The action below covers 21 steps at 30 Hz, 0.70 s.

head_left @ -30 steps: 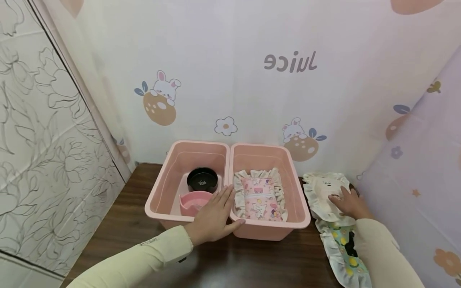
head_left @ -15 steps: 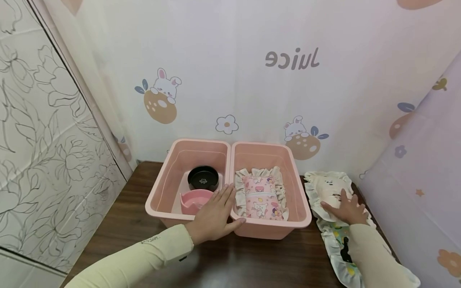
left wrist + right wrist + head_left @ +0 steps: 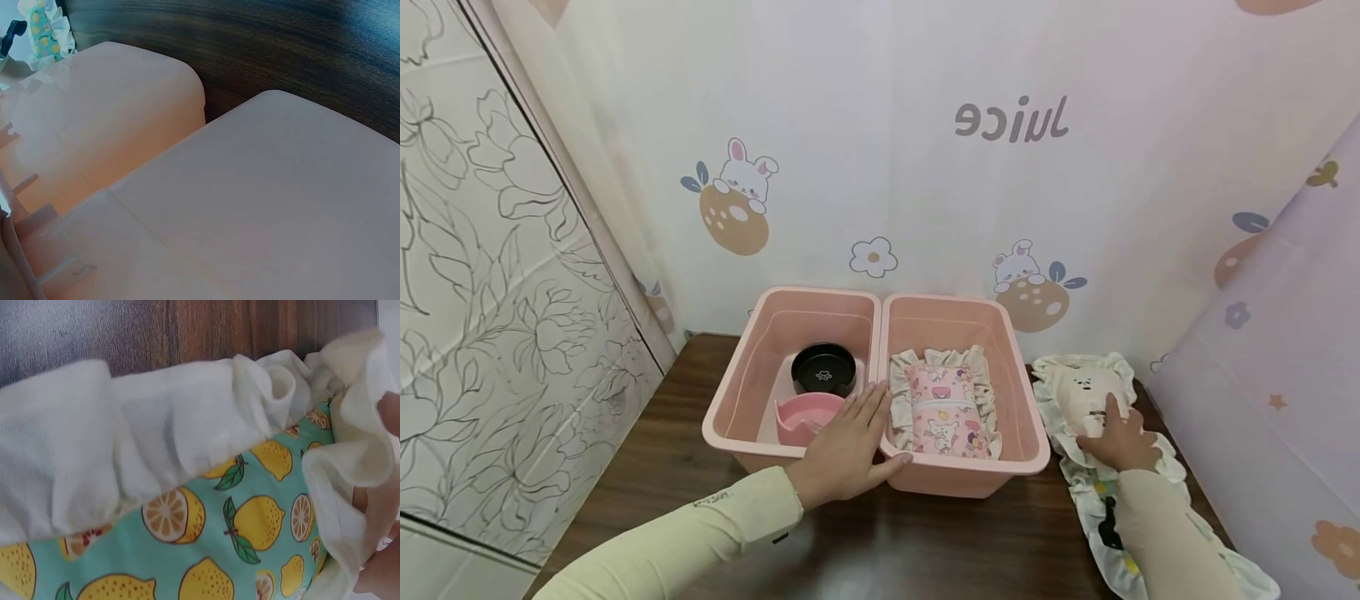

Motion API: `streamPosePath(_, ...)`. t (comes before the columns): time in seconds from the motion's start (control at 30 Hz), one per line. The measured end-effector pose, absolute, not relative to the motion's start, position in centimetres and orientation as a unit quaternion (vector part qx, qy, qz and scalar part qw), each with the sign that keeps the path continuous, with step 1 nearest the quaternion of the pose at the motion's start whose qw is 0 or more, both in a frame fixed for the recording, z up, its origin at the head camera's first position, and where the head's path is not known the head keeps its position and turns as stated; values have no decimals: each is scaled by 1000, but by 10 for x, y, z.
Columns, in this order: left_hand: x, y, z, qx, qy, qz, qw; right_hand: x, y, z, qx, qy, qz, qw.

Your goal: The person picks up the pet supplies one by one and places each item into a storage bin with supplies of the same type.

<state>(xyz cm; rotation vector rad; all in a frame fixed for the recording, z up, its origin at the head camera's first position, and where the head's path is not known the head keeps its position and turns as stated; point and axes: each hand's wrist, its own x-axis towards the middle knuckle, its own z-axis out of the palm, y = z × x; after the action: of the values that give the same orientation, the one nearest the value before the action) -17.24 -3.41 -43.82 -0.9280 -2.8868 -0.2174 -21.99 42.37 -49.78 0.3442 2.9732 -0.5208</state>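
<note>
"What is the right hand doing?"

"The right hand (image 3: 1122,442) is on the cream cushion (image 3: 1084,395), right of the tubs, thumb and forefinger apart. The right wrist view has cream frill between its fingers, but I can't tell whether they pinch it."

"And the left?"

"The left hand (image 3: 850,458) lies flat, fingers straight, across the meeting rims of the left tub (image 3: 730,379) and the right tub (image 3: 1024,396)."

"Anything in the way?"

"The right sleeve (image 3: 1165,533) hides much of the lemon cushion (image 3: 250,528), which lies against the cream one. The right tub's wall stands between the cream cushion and the pink cushion (image 3: 943,421) inside. The left tub holds a black bowl (image 3: 824,372) and a pink bowl (image 3: 805,410), the latter partly covered by the left hand."

"What differs from a second ago?"

"The right hand has shifted slightly toward the person, and its sleeve covers more lemon print. The left hand, tubs and bowls stay put."

"Materials?"

"Soft cloth with wavy gathered frills, teal under the yellow lemons; smooth tubs with rounded corners; round bowls; a dark wood-grain table (image 3: 947,542); a printed curtain (image 3: 850,100) behind."
</note>
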Motion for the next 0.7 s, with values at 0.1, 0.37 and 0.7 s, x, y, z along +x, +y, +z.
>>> streamPosePath(0.1,-172,-34,-438,-304,-948,-75,52,-221,422,-497,118,976,-176,40)
streamPosePath(0.37,-171,-33,-438,-301,-949,-75,47,-217,421,-491,102,974,-201,-31)
streamPosePath(0.7,-171,-34,-435,-302,-950,-72,43,-219,423,-473,57,969,-208,-118)
